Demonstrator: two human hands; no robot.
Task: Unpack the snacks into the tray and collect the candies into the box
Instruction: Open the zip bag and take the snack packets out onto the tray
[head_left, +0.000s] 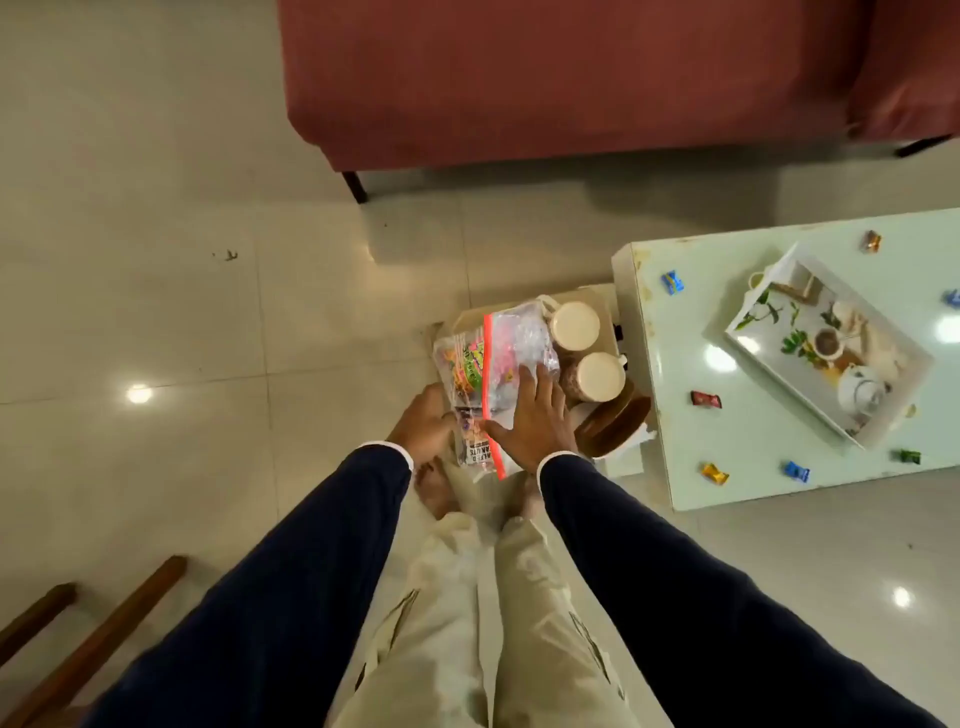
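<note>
Though the tray (906, 387) sat away rightward on the tabletop (670, 415), the snack bag (498, 374), lengthwise ahead, was pressed by the flat right hand (530, 421) and gripped by the left hand (423, 426).

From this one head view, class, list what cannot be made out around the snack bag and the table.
- Left hand: fingers hidden behind the snack bag.
- Snack labels: blurred.
- Blue candy: cut by the right edge.
- Box under the bag: contents mostly covered.

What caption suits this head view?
Both hands, left hand and right hand, on a zip bag of snacks beside the candy-strewn table.
</note>
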